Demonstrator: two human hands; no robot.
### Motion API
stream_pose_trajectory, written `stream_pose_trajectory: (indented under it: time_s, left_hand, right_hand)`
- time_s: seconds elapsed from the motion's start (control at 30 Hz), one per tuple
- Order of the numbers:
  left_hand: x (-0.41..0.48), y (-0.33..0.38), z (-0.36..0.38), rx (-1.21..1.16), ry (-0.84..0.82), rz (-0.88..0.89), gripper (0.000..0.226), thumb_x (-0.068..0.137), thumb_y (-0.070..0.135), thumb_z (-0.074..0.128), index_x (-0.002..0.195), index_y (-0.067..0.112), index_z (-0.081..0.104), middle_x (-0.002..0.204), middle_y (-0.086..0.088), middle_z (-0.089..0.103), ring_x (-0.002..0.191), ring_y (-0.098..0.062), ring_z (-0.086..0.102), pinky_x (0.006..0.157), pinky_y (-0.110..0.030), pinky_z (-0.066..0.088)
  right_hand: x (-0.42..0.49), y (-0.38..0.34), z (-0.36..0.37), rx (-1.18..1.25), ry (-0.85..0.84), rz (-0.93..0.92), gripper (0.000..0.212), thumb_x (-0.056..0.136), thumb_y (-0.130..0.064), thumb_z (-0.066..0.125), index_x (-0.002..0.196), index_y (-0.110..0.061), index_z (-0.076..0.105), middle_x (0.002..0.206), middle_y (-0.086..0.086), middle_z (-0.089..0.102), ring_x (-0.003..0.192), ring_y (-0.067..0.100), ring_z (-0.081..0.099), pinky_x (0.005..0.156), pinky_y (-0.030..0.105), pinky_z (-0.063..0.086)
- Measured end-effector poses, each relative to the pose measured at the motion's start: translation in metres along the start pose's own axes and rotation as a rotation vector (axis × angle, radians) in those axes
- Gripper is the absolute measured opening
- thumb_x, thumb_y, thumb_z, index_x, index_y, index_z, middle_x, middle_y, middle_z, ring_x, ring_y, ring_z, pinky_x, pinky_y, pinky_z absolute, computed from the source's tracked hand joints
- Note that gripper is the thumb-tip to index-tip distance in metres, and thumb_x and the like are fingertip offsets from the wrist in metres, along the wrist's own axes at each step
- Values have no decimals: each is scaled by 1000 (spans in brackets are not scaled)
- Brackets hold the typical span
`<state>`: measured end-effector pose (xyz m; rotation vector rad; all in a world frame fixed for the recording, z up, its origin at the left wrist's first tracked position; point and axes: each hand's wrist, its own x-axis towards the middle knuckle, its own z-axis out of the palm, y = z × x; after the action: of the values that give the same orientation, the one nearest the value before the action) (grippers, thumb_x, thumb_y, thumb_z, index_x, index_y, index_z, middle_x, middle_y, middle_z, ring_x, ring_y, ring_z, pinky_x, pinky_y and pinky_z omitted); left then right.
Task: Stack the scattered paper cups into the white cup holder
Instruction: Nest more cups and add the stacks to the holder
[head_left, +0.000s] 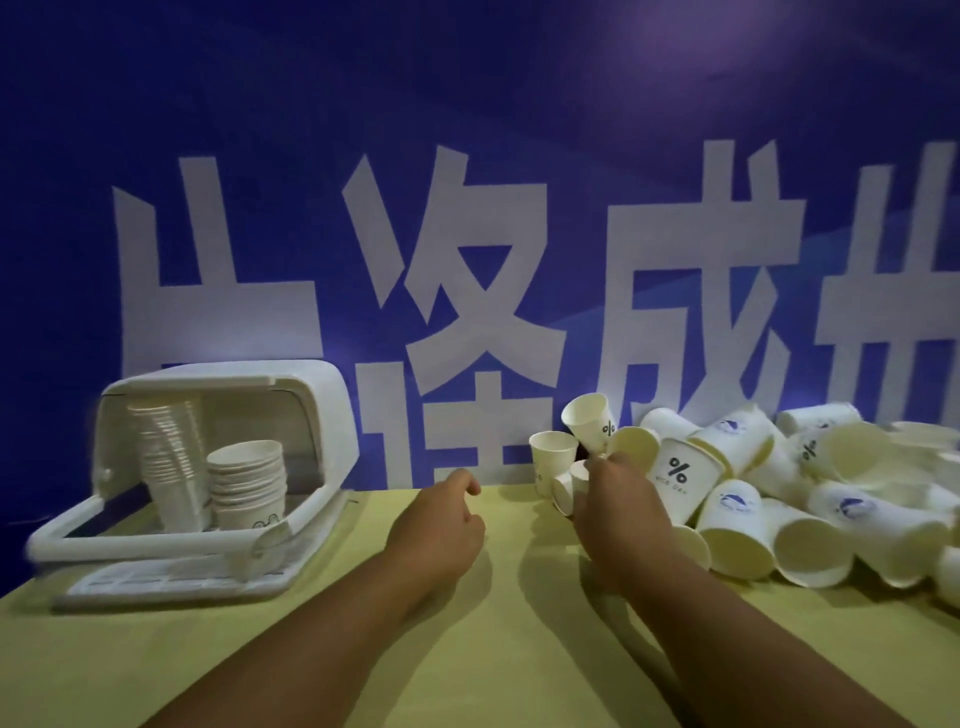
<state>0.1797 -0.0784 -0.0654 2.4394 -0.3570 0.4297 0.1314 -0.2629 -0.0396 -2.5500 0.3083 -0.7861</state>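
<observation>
**A:** Where's the holder?

**B:** The holder (317, 395) is at the left of the desk (519, 654), its open side toward the camera. Inside are a tall stack (166, 457) at the back left and a short stack (249, 483) just beside it, nearer the front.

**A:** And the loose cups?

**B:** A pile (779, 499) at the right, against the blue wall (467, 156). Most lie on their sides, some printed with a percent sign, some with a blue logo. One upright cup (551, 454) stands at the pile's left edge.

**A:** What is the right hand doing?

**B:** The right hand (618, 504) is at that left edge. Its fingers (615, 460) pinch the base of a raised cup (589, 421), which tilts with its mouth up and to the left. Whether the palm touches the small cups beneath it, I can't tell.

**A:** The left?

**B:** The left hand (441, 525) is mid-desk, between holder and pile, fingers loosely curled and holding nothing.
</observation>
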Motion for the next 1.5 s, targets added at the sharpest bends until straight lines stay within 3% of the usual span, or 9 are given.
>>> stream_pose_trajectory:
  time_s: [0.07, 0.2, 0.4, 0.63, 0.87, 1.0, 1.17, 1.37, 1.5]
  left_hand:
    - [15, 10, 25, -31, -38, -4, 45, 99, 22, 59, 137, 41, 44, 113, 11, 61, 91, -9, 61, 71, -22, 54]
    - [50, 30, 61, -153, -82, -14, 70, 101, 16, 56, 149, 56, 23, 141, 8, 54, 102, -12, 61, 86, -33, 61]
    - [78, 44, 87, 32, -87, 41, 85, 90, 11, 71, 147, 48, 20, 125, 4, 57, 95, -16, 61, 81, -38, 62]
    - [70, 40, 70, 128, 99, 55, 15, 101, 20, 60, 104, 30, 49, 97, 5, 60, 77, -12, 58, 73, -25, 58]
    - [24, 19, -6, 186, 200, 135, 8, 105, 26, 52, 101, 29, 46, 97, 9, 56, 78, -9, 55, 69, -27, 57]
    - [-22, -9, -59, 145, 262, 136, 14, 108, 31, 40, 95, 29, 46, 93, 9, 57, 71, -8, 50, 53, -17, 31]
    - [-49, -51, -108, 157, 390, 170, 15, 107, 34, 41, 92, 33, 46, 86, 9, 59, 71, -10, 53, 54, -24, 38]
    - [-51, -95, -149, -7, 712, 233, 16, 102, 41, 41, 98, 29, 52, 85, 5, 61, 74, -14, 58, 55, -29, 48]
    - [-44, -116, -167, -62, 846, 203, 7, 102, 24, 53, 98, 22, 58, 85, 4, 64, 75, -18, 60, 59, -33, 51]
  right_hand:
    - [3, 4, 3, -48, -46, -2, 22, 92, -14, 66, 111, -19, 58, 106, -1, 61, 90, 15, 62, 85, 31, 56]
    - [9, 13, 9, -149, -52, -38, 26, 91, -15, 68, 113, -19, 56, 108, 0, 59, 92, 15, 62, 84, 31, 55]
    - [16, 25, 16, -121, -24, -32, 25, 93, -21, 66, 116, -21, 56, 114, -2, 62, 98, 13, 62, 92, 30, 52]
    - [10, 17, 15, -94, 36, -81, 26, 91, -19, 69, 115, -21, 59, 112, -2, 60, 92, 13, 59, 87, 29, 54]
    - [0, -1, 9, -9, 65, -180, 7, 95, -19, 62, 102, -19, 65, 98, -4, 61, 80, 10, 55, 81, 28, 55]
    - [-10, -20, 11, 36, 26, -230, 12, 93, -19, 66, 105, -20, 65, 105, -4, 64, 86, 10, 57, 84, 26, 53]
    - [-19, -59, 19, 255, 58, -243, 14, 100, -24, 55, 110, -20, 65, 107, -3, 63, 89, 9, 55, 73, 17, 40]
    - [-15, -131, 30, 429, 23, -311, 20, 98, -23, 59, 117, -19, 65, 111, -5, 60, 99, 10, 56, 82, 21, 50]
    - [-5, -182, 36, 586, 61, -275, 17, 99, -24, 57, 112, -19, 66, 107, -4, 60, 99, 14, 59, 86, 30, 57]
